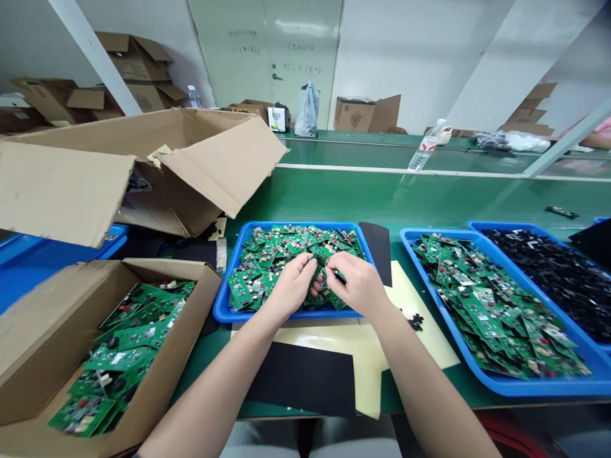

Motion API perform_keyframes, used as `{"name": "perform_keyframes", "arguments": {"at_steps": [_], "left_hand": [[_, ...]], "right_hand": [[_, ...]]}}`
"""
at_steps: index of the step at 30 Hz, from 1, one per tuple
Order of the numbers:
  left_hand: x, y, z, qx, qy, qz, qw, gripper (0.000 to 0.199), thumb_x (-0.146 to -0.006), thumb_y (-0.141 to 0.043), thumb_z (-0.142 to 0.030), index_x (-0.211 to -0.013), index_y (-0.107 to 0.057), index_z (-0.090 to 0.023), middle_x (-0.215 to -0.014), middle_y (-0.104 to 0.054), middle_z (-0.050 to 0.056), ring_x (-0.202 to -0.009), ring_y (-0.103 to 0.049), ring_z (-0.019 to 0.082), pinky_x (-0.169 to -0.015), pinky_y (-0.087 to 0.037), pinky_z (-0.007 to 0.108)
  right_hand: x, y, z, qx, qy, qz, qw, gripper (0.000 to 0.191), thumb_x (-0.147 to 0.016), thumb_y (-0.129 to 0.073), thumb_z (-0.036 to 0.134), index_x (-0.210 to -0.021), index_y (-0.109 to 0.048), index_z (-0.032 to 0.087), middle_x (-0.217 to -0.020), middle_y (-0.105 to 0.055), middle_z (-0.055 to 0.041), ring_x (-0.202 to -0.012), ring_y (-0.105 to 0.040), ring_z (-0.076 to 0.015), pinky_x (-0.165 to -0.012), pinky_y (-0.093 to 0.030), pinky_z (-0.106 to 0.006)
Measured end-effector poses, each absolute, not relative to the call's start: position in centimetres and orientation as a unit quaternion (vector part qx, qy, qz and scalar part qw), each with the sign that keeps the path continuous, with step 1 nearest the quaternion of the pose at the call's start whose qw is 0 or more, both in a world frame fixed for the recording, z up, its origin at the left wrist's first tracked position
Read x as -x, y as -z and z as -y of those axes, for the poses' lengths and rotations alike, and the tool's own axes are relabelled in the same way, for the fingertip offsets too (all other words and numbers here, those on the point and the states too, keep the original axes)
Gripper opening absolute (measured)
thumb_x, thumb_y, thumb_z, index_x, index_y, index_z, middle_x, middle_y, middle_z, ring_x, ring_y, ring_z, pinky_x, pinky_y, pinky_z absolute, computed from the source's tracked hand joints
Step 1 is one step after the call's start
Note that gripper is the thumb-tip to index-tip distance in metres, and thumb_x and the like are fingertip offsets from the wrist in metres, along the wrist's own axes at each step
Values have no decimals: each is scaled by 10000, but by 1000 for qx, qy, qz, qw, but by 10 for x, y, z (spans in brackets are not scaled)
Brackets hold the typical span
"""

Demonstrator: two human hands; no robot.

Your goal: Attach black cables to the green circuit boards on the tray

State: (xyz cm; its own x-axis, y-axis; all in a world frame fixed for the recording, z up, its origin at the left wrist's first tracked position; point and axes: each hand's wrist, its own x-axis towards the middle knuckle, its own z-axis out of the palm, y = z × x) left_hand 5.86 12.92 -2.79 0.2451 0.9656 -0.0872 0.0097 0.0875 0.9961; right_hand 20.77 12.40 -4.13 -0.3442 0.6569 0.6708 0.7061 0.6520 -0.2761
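Above the middle blue tray, heaped with green circuit boards, both hands meet. My left hand grips a small green circuit board between thumb and fingers. Close beside it, my right hand is pinched at the board's right side; a small dark piece shows by its fingertips, too small to make out. Under the forearms lie yellowish paper sheets and a black sheet. Several small black pieces rest on the paper to the right of my right hand.
An open cardboard box with green boards stands at the left, a larger box behind it. On the right are a blue tray of boards and another tray of black parts. A water bottle stands farther back.
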Motion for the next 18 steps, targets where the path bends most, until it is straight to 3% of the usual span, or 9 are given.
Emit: {"name": "perform_keyframes", "arguments": {"at_steps": [18], "left_hand": [[-59,30,-130,-552,-397,-446,582,199,-798,-476,-331,-666,-457,-182,-596,-522,-30,-490,-510,100,-454,-436,216]], "right_hand": [[-208,44,-124,438,38,816,376,212,-890,-387,181,-722,-516,183,-679,-570,-42,-620,-546,-161,-593,-411,-255]]}}
